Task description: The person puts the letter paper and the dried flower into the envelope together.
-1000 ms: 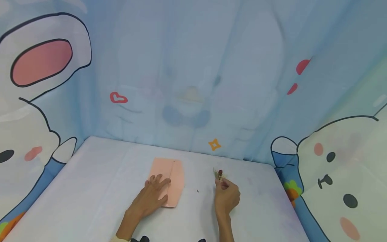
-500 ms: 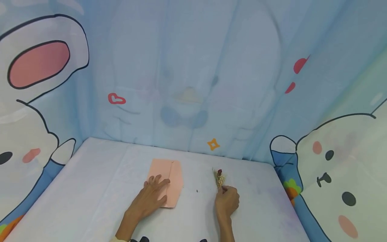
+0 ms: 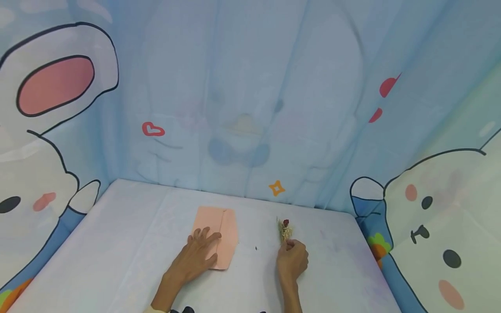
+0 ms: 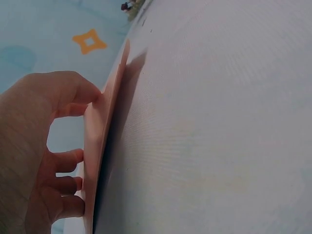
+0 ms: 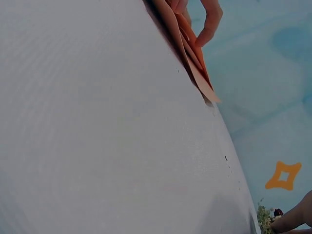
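While the left hand (image 3: 193, 257) rests, fingers spread, on the envelope (image 3: 228, 237), the right hand (image 3: 292, 261) pinches a posy (image 3: 286, 234)
The envelope lies on the white table (image 3: 336, 261), partly covered by the left hand; the posy, its dark red bloom (image 3: 286, 222) near the tip, juts beyond the right hand, apart from the envelope, a speck (image 3: 256, 248) between them

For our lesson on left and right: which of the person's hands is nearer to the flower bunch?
Right: the right hand pinches the flower bunch by its lower end, while the left hand rests on the folded pink paper, farther away.
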Motion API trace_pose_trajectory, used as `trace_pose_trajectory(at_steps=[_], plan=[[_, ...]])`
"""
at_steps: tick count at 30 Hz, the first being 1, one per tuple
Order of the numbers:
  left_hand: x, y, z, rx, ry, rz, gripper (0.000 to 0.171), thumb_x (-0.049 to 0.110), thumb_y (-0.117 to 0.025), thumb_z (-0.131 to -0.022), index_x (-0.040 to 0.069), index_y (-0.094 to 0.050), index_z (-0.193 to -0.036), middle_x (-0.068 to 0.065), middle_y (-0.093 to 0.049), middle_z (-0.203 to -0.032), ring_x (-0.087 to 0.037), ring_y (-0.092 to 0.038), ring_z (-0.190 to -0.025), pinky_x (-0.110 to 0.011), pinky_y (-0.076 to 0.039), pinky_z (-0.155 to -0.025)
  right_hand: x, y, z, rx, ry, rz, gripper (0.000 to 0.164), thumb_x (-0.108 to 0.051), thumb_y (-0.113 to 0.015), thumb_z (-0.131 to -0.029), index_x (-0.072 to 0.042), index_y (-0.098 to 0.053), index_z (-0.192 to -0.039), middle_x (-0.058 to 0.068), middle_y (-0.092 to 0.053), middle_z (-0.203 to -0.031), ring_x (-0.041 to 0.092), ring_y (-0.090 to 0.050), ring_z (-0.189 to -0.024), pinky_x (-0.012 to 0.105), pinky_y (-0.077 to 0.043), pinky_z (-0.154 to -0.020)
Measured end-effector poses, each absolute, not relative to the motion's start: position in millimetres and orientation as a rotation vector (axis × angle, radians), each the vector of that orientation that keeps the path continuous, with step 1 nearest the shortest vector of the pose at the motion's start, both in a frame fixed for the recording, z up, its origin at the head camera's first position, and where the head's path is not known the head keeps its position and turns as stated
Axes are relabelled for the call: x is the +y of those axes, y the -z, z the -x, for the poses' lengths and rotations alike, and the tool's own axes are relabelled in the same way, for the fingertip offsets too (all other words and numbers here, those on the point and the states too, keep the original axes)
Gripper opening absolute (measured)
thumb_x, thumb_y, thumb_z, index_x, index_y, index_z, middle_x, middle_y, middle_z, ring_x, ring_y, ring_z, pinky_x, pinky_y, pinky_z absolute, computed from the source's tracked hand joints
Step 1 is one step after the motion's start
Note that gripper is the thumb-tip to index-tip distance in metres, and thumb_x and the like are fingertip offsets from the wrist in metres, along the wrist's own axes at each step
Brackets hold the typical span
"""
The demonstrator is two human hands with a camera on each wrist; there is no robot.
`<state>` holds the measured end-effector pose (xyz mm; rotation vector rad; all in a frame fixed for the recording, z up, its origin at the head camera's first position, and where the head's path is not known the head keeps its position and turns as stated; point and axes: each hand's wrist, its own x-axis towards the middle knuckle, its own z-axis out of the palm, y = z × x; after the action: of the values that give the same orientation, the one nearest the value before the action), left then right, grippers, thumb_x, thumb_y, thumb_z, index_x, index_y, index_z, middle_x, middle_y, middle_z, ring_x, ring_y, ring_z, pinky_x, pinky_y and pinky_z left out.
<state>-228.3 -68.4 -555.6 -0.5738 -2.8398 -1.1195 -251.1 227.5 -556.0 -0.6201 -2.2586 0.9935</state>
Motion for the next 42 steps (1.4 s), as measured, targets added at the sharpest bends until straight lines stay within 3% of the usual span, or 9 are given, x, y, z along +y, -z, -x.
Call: trace_pose_trajectory(at_steps=[7, 16, 31, 42], plan=[[-68.8, 557.5, 229.4, -2.837, 1.107, 0.582, 0.050, 0.030, -0.062, -0.108, 0.021, -0.057, -0.157, -0.026, -0.039, -0.173, -0.056, -0.029, -0.163, -0.071, -0.024, -0.133, 220.0, 553.4, 251.6, -2.232, -0.993, 0.604, 0.013, 0.001, -0.071, -0.096, 0.010, -0.080, -0.097, 0.024, -0.077, -0.081, 0.037, -0.072, -0.070, 0.048, -0.053, -0.064], [-69.2, 557.3, 233.3, -2.797, 1.093, 0.599, 0.049, 0.029, -0.062, -0.107, 0.020, -0.058, -0.154, -0.029, -0.043, -0.170, -0.059, -0.034, -0.160, -0.074, -0.027, -0.130, 203.0, 545.8, 253.9, -2.202, -1.061, 0.584, 0.011, 0.001, -0.074, -0.092, 0.007, -0.082, -0.096, 0.023, -0.080, -0.086, 0.038, -0.076, -0.075, 0.051, -0.056, -0.070], [-70.0, 562.4, 232.8, -2.798, 1.108, 0.591, 0.047, 0.029, -0.062, -0.106, 0.021, -0.059, -0.152, -0.028, -0.042, -0.170, -0.059, -0.033, -0.160, -0.074, -0.027, -0.131, 177.1, 550.3, 257.1, -2.210, -1.108, 0.516, 0.008, 0.001, -0.078, -0.088, 0.004, -0.085, -0.092, 0.019, -0.080, -0.078, 0.027, -0.073, -0.065, 0.039, -0.054, -0.063], [-71.3, 562.1, 235.6, -2.784, 1.033, 0.623, 0.046, 0.027, -0.064, -0.106, 0.020, -0.058, -0.151, -0.029, -0.046, -0.167, -0.060, -0.038, -0.157, -0.074, -0.032, -0.128, 153.5, 550.7, 262.5, -2.228, -1.136, 0.448, 0.007, 0.001, -0.079, -0.088, 0.005, -0.085, -0.090, 0.016, -0.079, -0.074, 0.023, -0.070, -0.061, 0.043, -0.057, -0.065]])
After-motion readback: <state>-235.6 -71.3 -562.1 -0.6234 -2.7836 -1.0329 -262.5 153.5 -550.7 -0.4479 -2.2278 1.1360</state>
